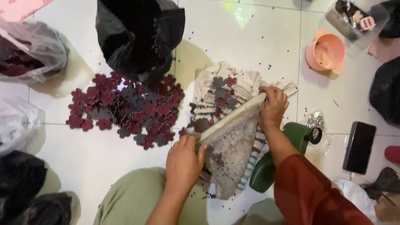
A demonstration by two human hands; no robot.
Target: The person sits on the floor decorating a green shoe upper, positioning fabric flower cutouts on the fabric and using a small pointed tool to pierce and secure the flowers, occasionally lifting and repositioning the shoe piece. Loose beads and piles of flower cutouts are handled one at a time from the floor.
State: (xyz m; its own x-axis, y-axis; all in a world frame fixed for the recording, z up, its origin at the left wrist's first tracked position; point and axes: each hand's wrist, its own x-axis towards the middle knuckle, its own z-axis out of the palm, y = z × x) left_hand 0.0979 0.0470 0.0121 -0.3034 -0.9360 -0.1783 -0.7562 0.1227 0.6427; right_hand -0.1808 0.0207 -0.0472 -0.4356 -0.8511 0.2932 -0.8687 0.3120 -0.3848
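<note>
A beige striped cloth [216, 98] lies on the white tiled floor, with a few maroon and grey flower-shaped cutouts [223, 89] on it. My left hand [183, 160] grips the near corner of the cloth. My right hand [273, 106] grips its far right edge. Between the two hands the cloth's edge is lifted and folded over, so a grey flap [231, 154] hangs toward me. A pile of maroon flower cutouts [125, 110] is spread on the floor to the left of the cloth.
An open black plastic bag [139, 35] stands behind the pile. Clear bags [29, 52] lie at left. A green jug [287, 146], a dark phone [359, 146], a pink bowl [326, 52] and a clear box [356, 21] are at right. Small dark beads dot the floor.
</note>
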